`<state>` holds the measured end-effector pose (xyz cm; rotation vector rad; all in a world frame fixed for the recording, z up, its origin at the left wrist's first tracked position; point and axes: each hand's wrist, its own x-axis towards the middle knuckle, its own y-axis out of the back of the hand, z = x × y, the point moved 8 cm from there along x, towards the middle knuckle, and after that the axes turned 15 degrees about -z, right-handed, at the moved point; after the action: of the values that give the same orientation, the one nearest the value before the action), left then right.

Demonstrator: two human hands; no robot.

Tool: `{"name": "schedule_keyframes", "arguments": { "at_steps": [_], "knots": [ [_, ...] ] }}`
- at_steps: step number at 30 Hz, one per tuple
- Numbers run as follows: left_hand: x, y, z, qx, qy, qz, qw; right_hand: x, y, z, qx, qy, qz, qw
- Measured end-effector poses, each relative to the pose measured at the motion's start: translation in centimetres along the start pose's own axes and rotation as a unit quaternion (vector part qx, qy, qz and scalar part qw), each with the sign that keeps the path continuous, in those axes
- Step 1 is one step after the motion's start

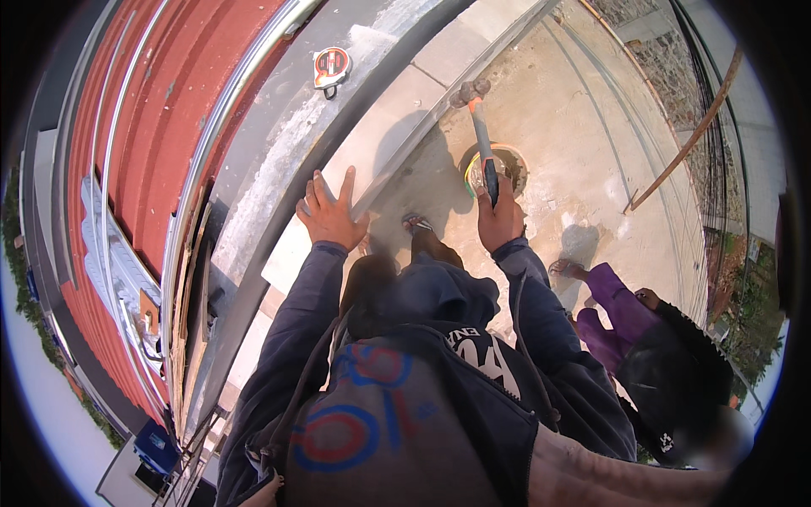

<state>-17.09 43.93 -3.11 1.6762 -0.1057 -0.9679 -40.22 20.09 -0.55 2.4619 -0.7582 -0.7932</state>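
Observation:
My left hand (332,211) lies with its fingers spread on a pale tile (291,253) along the top of the low wall. In my right hand (501,215) is a mallet (482,131), gripped by the dark end of its grey and orange handle. Its lumpy grey head (470,92) points away from me, close to the tiled edge. Beyond the right hand and partly behind the handle stands a round bucket (518,160) with a yellow-green rim. A red and white tape measure (331,67) rests on the grey ledge past the tiles.
Red corrugated roofing (177,93) and metal rails extend to the left, with wooden planks (196,313) beside them. A person in purple trousers (612,300) stands at my right on the concrete floor (608,186). A thin pole (688,139) and cables lie at the far right.

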Motion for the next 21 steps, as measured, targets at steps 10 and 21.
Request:
{"name": "schedule_keyframes", "arguments": {
  "at_steps": [10, 21],
  "knots": [
    [-6.0, -3.7, -7.3, -0.118, -0.129, -0.001, 0.985, -5.6, -2.3, -5.2, -0.059, 0.035, 0.114, 0.991],
    [-13.9, -11.2, -24.8, -0.262, -0.041, 0.058, 0.962, -10.6, -11.4, -12.0, -0.089, 0.030, 0.035, 0.995]
  ]
}}
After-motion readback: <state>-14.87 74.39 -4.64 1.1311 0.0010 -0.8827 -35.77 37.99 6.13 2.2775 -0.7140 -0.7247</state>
